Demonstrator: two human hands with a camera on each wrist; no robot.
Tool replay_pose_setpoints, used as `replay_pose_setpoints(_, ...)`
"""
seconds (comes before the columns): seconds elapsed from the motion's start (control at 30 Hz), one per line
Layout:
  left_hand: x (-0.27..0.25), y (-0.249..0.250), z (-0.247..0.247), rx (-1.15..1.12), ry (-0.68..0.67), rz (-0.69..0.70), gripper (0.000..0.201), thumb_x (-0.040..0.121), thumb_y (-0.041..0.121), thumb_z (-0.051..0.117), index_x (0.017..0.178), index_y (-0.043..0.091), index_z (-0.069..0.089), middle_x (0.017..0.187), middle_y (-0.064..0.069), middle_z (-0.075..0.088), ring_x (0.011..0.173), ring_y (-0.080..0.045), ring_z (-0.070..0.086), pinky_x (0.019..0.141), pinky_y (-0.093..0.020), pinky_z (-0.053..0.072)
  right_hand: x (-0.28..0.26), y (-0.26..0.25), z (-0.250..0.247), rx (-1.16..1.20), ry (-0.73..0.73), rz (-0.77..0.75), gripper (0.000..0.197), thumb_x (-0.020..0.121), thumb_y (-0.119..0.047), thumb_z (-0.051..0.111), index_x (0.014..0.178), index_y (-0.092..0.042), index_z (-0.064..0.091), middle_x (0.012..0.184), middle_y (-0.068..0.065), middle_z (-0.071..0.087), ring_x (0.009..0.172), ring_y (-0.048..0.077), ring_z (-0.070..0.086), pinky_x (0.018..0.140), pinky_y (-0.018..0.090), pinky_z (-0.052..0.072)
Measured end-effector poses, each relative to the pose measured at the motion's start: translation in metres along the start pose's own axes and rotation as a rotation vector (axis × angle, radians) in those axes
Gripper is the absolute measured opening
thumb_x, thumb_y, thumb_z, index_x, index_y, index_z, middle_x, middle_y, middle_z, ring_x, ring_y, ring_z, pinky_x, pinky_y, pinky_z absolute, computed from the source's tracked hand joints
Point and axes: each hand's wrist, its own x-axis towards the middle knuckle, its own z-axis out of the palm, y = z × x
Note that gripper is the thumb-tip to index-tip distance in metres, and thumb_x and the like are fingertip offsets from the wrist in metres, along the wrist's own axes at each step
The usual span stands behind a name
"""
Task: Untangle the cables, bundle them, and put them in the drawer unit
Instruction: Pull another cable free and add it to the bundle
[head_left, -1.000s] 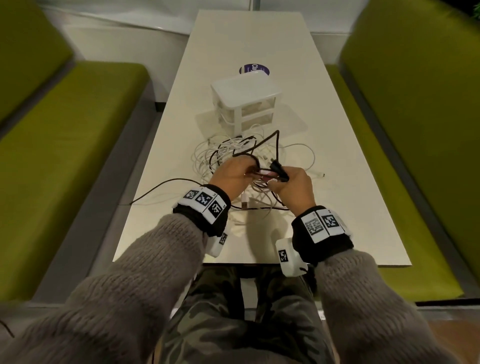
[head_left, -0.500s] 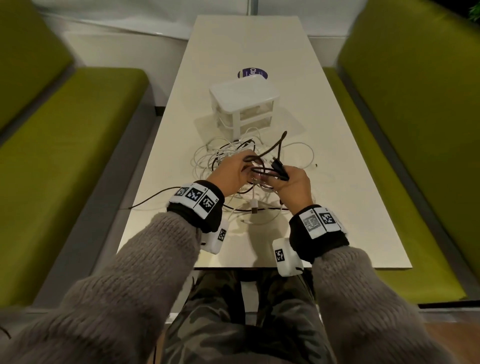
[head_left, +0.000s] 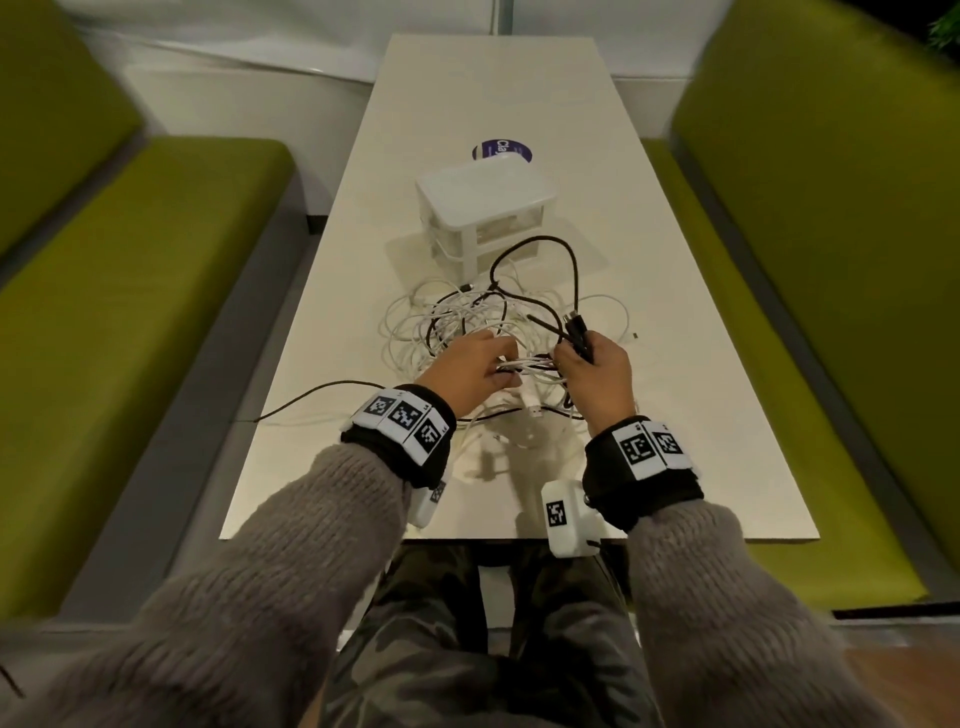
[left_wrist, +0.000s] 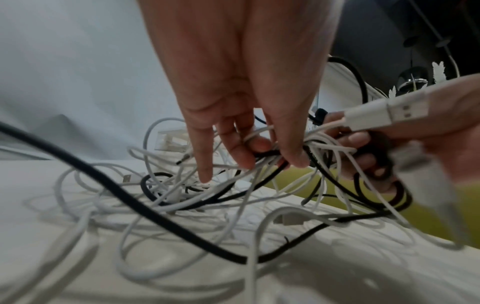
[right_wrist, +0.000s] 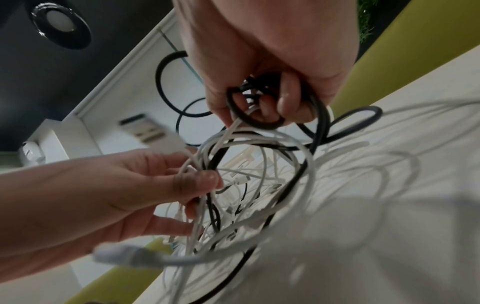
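the cables (head_left: 467, 332) lie in a loose knot of thin white and thicker black cord on the table (head_left: 675, 364), just in front of the drawers (head_left: 485, 218). my right hand (head_left: 597, 374) is curled round a coil of black cable (right_wrist: 259, 121), plugs poking up past my knuckles. my left hand (head_left: 467, 369) pinches a few white strands (left_wrist: 262, 131) with fingertips. a smooth white usb plug (left_wrist: 376, 115) hangs blurred between my hands. green benches (head_left: 130, 291) flank the glossy table.

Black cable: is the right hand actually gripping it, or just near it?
Touching. The right wrist view shows the right hand with fingers curled round coils of the black cable.
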Motion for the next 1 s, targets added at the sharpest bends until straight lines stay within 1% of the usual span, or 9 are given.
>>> replay_pose_setpoints(0.13,-0.002,0.0,-0.001,-0.024,0.005,0.004,0.022,0.085,0.021,0.065,0.101,0.007,0.062,0.087,0.0,0.05,0.081,-0.016,0.047,0.071,-0.025,0.031,-0.003,0.002,-0.002,0.104,0.073,0.031,0.017,0.09,-0.008,0.059,0.074,-0.015,0.056,0.06,-0.005,0.047,0.054,0.008,0.041,0.053,0.017,0.033)
replay_pose_setpoints(0.23,-0.003,-0.002,-0.003,-0.021,0.002,-0.005,0.024,0.087,0.024,0.063,0.105,0.008,0.064,0.092,-0.008,0.056,0.083,-0.017,0.049,0.074,-0.028,0.038,-0.004,0.006,-0.004,0.197,0.147,0.064,0.01,0.09,-0.006,0.06,0.081,-0.012,0.058,0.063,-0.005,0.048,0.057,0.007,0.042,0.058,0.019,0.035)
replay_pose_setpoints(0.33,-0.005,-0.003,-0.004,-0.012,0.011,-0.01,0.025,0.09,0.025,0.059,0.108,0.009,0.066,0.094,-0.011,0.057,0.082,-0.016,0.047,0.07,-0.026,0.031,-0.002,0.007,-0.007,0.269,0.218,0.102,0.005,0.09,-0.006,0.059,0.086,-0.007,0.061,0.07,0.002,0.052,0.061,0.01,0.042,0.061,0.022,0.037)
replay_pose_setpoints(0.43,-0.005,-0.004,-0.004,-0.051,0.048,-0.027,0.024,0.091,0.024,0.057,0.108,0.009,0.067,0.092,-0.009,0.057,0.084,-0.019,0.05,0.066,-0.021,0.025,-0.002,0.009,-0.007,0.277,0.244,0.121,0.009,0.09,-0.009,0.06,0.081,-0.011,0.061,0.064,-0.002,0.047,0.056,0.01,0.037,0.055,0.022,0.033)
replay_pose_setpoints(0.63,-0.011,-0.013,-0.01,-0.002,0.017,-0.047,0.024,0.091,0.023,0.058,0.108,0.01,0.067,0.097,-0.012,0.063,0.089,-0.022,0.055,0.071,-0.021,0.031,0.002,0.01,-0.023,0.325,0.352,0.181,0.016,0.09,-0.012,0.059,0.074,-0.014,0.058,0.065,0.0,0.047,0.057,0.012,0.039,0.051,0.022,0.034)
replay_pose_setpoints(0.7,-0.01,-0.012,-0.009,0.011,0.001,-0.046,0.023,0.091,0.023,0.058,0.107,0.01,0.067,0.097,-0.013,0.064,0.09,-0.023,0.056,0.07,-0.022,0.031,0.004,0.009,-0.027,0.326,0.377,0.151,0.021,0.089,-0.012,0.059,0.069,-0.017,0.056,0.064,-0.001,0.045,0.057,0.012,0.038,0.055,0.024,0.034)
replay_pose_setpoints(0.77,-0.009,-0.01,-0.009,0.0,-0.001,-0.062,0.022,0.091,0.022,0.058,0.106,0.01,0.067,0.096,-0.013,0.066,0.091,-0.025,0.057,0.071,-0.024,0.035,0.004,0.006,-0.027,0.377,0.415,0.151,0.017,0.09,-0.013,0.058,0.073,-0.016,0.059,0.065,-0.002,0.047,0.06,0.011,0.04,0.058,0.023,0.035)
replay_pose_setpoints(0.9,-0.007,-0.009,-0.011,0.049,-0.077,-0.117,0.019,0.09,0.022,0.058,0.104,0.012,0.067,0.099,-0.012,0.065,0.096,-0.027,0.057,0.072,-0.025,0.036,-0.002,-0.003,-0.025,0.49,0.315,0.213,0.019,0.091,-0.015,0.056,0.073,-0.018,0.056,0.063,-0.003,0.043,0.052,0.008,0.035,0.048,0.019,0.029)
replay_pose_setpoints(1.0,-0.004,-0.003,-0.011,0.149,-0.178,-0.095,0.026,0.087,0.02,0.056,0.11,0.014,0.066,0.106,-0.014,0.064,0.107,-0.03,0.053,0.085,-0.03,0.041,-0.007,-0.012,-0.021,0.498,0.178,0.233,0.021,0.093,-0.015,0.053,0.073,-0.019,0.051,0.06,-0.003,0.041,0.045,0.005,0.031,0.038,0.016,0.025)
